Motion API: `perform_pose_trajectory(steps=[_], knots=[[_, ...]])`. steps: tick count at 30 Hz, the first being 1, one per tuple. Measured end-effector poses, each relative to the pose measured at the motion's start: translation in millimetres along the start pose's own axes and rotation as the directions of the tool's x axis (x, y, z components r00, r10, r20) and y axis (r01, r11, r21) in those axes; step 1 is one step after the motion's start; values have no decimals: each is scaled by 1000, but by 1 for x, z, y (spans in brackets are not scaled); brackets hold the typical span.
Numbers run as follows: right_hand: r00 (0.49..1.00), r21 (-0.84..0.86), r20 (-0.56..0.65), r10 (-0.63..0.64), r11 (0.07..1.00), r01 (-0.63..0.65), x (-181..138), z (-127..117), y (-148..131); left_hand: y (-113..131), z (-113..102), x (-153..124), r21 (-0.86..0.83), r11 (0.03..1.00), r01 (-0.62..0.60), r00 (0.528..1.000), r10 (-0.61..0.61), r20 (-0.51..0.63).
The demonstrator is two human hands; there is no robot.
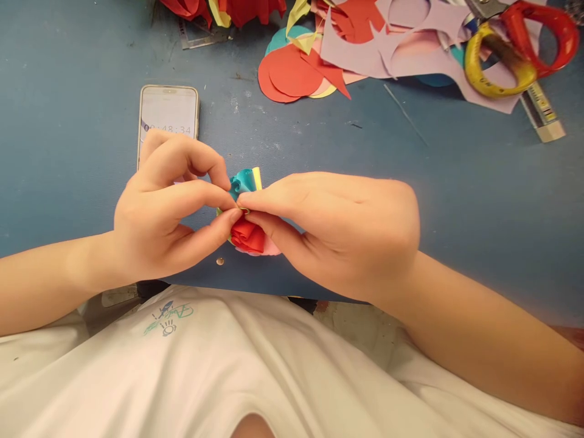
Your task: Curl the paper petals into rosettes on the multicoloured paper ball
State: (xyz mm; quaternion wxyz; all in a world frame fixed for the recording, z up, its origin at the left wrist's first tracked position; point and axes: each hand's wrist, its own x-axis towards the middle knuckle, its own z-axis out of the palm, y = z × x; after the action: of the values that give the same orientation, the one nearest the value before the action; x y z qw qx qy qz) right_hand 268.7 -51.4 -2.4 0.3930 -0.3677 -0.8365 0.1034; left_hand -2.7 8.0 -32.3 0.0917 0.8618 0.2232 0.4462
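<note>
My left hand (171,204) and my right hand (337,222) meet at the middle of the table. Thumb and forefinger of each are pinched on a small yellowish curl (244,210), which looks like rolled paper; my fingers cover most of it. Just below the fingertips lies a red rolled paper rose (249,236), with some pink paper (271,246) at its right. Behind the fingertips are a blue paper roll (244,180) and a yellow strip (257,177). Whether these pieces are joined together is hidden by my hands.
A phone (168,106) showing a timer lies behind my left hand. Red paper circles (294,73), lilac scraps (351,52) and scissors with red and yellow handles (502,88) lie at the back right. A ruler end (542,112) sticks out there. A small round bit (220,261) lies near the front edge.
</note>
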Motion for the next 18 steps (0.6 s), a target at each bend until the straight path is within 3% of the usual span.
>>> perform_pose_trajectory(steps=[6, 9, 12, 15, 18], knots=[[1000, 5, 1, -17, 1000, 17, 2, 3, 1, 0, -1, -2, 41, 999, -32, 999, 31, 16], [998, -37, 61, -13, 999, 16, 2, 8, 2, 0, -2, -5, 46, 998, 39, 997, -42, 72], [996, -56, 91, -1, 998, 6, 0, 10, 3, 0, -3, -6, 118, 993, 6, 998, -14, 69], [999, 26, 36, 6, 1000, -7, -1, 8, 5, -1, -3, -6, 182, 982, -51, 998, 43, 45], [1000, 56, 11, -16, 998, 15, 1, 3, 4, -2, -3, -5, 202, 979, -26, 996, 9, 86]])
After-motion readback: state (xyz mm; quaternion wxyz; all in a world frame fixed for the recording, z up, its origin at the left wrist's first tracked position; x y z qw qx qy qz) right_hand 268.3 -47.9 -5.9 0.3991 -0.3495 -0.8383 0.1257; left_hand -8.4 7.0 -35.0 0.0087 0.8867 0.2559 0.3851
